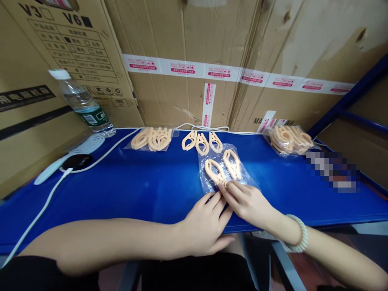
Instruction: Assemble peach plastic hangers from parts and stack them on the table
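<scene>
My left hand [206, 224] lies flat on the blue table top [145, 186], fingers stretched toward the near edge of a clear plastic bag [224, 167]. My right hand [247, 200] rests beside it, fingers extended, their tips touching the bag's near edge. Two peach plastic loop-shaped pieces [222, 167] lie on or in that bag; I cannot tell which. Three more loose peach pieces [202, 141] lie just behind it. A bead bracelet [298, 234] circles my right wrist.
A filled bag of peach pieces [154, 138] lies at the back left, another fuller bag [289, 139] at the back right. A water bottle [83, 103], a white comb-like tool [71, 155], a black disc [77, 161] and a white cable [39, 214] sit left. Cardboard boxes [194, 56] wall the back.
</scene>
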Motion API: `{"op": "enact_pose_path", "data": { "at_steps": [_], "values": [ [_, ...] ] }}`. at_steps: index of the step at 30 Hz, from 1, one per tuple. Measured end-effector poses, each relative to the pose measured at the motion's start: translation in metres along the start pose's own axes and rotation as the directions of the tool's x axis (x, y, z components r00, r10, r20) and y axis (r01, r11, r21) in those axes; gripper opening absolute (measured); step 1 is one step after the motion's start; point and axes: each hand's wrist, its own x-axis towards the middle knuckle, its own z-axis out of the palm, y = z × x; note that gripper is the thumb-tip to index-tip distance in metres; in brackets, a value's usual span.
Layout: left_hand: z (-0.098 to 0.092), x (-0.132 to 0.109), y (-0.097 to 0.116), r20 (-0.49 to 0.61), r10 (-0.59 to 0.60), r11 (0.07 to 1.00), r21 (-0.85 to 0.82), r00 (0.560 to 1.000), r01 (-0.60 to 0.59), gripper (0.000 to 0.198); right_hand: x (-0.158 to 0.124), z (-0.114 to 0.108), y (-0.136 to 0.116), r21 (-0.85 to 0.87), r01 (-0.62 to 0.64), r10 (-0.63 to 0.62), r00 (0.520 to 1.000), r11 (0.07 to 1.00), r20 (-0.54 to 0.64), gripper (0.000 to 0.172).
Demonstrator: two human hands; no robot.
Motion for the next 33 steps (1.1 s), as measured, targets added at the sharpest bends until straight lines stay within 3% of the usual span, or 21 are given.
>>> {"op": "enact_pose_path", "data": {
  "at_steps": [4, 7, 10, 13, 14, 16, 19, 22, 25, 30, 33],
  "values": [
    [0.0, -0.001, 0.0, 0.001, 0.009, 1.0, 0.019, 1.0, -0.009, 0.064, 0.012, 0.02, 0.007, -0.087, 0.068, -0.069, 0.998, 0.994, -0.006, 0.02],
    [0.0, -0.002, -0.001, 0.008, 0.007, 1.0, 0.023, 1.0, -0.007, 0.067, 0.022, 0.02, 0.015, -0.05, 0.098, -0.1, 0.995, 0.994, -0.024, 0.022],
    [0.0, -0.002, -0.002, 0.015, -0.008, 1.0, 0.03, 1.0, 0.008, 0.069, 0.035, 0.013, 0.039, 0.167, 0.075, -0.078, 0.997, 0.983, 0.012, 0.013],
    [-0.001, -0.002, -0.003, 0.042, -0.023, 1.0, 0.014, 0.999, 0.022, 0.069, 0.053, 0.02, 0.082, 0.466, -0.033, -0.004, 0.997, 0.884, 0.078, 0.012],
    [-0.002, -0.002, -0.003, 0.055, -0.028, 1.0, 0.002, 0.998, 0.028, 0.068, 0.06, 0.028, 0.099, 0.485, -0.066, 0.028, 0.996, 0.872, 0.085, 0.017],
    [-0.004, -0.001, -0.003, 0.08, -0.038, 0.999, -0.025, 0.996, 0.041, 0.068, 0.073, 0.053, 0.129, 0.429, -0.097, 0.039, 0.989, 0.898, 0.144, 0.044],
    [-0.006, 0.0, -0.003, 0.092, -0.046, 0.997, -0.055, 0.995, 0.051, 0.068, 0.088, 0.098, 0.163, 0.416, -0.132, -0.016, 0.942, 0.9, 0.335, 0.077],
    [-0.006, 0.002, -0.003, 0.092, -0.049, 0.995, -0.077, 0.995, 0.057, 0.068, 0.092, 0.127, 0.184, 0.347, -0.176, -0.007, 0.884, 0.921, 0.468, 0.078],
    [-0.006, 0.002, -0.004, 0.083, -0.05, 0.994, -0.092, 0.995, 0.058, 0.067, 0.081, 0.129, 0.198, 0.274, -0.192, 0.029, 0.863, 0.942, 0.505, 0.063],
    [-0.006, 0.001, -0.005, 0.07, -0.046, 0.992, -0.114, 0.996, 0.054, 0.067, 0.032, 0.102, 0.212, 0.19, -0.299, 0.143, 0.808, 0.935, 0.571, 0.039],
    [-0.006, 0.001, -0.005, 0.069, -0.05, 0.99, -0.13, 0.996, 0.058, 0.067, -0.009, 0.084, 0.212, 0.219, -0.327, 0.17, 0.832, 0.919, 0.528, 0.034]
  ]
}}
